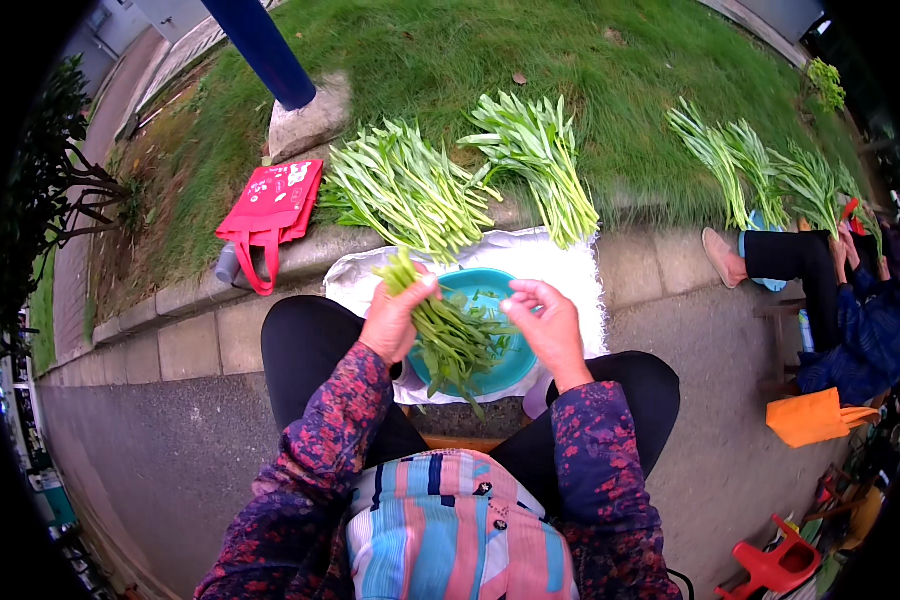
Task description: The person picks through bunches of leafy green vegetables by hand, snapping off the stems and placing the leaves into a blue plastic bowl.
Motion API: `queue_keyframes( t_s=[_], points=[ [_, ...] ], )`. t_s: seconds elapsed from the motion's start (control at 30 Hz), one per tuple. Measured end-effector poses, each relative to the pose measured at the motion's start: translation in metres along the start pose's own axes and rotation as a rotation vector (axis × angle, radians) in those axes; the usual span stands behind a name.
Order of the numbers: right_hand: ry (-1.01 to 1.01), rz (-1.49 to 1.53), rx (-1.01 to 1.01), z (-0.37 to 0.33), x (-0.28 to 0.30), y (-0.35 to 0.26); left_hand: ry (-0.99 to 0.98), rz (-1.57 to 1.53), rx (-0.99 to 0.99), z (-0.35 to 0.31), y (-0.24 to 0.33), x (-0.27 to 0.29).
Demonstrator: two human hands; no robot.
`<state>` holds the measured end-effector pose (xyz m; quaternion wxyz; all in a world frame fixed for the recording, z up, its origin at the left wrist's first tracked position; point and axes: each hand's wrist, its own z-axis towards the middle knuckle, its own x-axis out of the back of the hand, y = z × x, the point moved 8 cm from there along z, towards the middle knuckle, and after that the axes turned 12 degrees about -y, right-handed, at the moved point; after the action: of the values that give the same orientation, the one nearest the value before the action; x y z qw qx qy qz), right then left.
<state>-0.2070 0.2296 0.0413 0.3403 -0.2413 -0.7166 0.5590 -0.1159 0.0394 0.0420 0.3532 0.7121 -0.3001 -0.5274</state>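
Note:
My left hand [394, 318] grips a bunch of green leafy stalks [440, 330], cut ends up and leaves hanging down over a teal basin [515, 366]. My right hand [545, 325] is beside the bunch, fingertips pinched on a small piece of leaf or stem above the basin. The basin rests on a white sheet [560, 258] between my knees and holds more green leaves. Two piles of the same green stalks, one [405, 190] and another [540, 150], lie on the curb and grass just beyond the sheet.
A red tote bag [270, 210] and a grey bottle [227, 264] lie on the curb at left. A blue pole [262, 45] stands on a stone base. At right another person [830, 290] sits by more stalk piles [760, 165], with an orange bag [815, 416] and red stool [775, 565].

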Motion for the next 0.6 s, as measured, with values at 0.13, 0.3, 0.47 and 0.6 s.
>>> queue_keyframes(
  t_s=[0.13, 0.3, 0.47, 0.6],
  points=[
    [-0.325, -0.38, 0.131, -0.004, -0.047, -0.029, -0.013, 0.164, 0.046, -0.003, -0.018, -0.035],
    [-0.294, -0.282, 0.107, -0.008, -0.06, -0.026, -0.039, 0.129, 0.052, -0.006, -0.013, -0.065],
    [-0.218, -0.035, 0.06, -0.009, -0.064, -0.011, -0.068, 0.219, 0.013, -0.003, -0.01, -0.07],
    [-0.192, 0.052, 0.062, -0.005, -0.071, 0.016, -0.043, 0.394, -0.005, 0.001, -0.007, -0.071]
  ],
)
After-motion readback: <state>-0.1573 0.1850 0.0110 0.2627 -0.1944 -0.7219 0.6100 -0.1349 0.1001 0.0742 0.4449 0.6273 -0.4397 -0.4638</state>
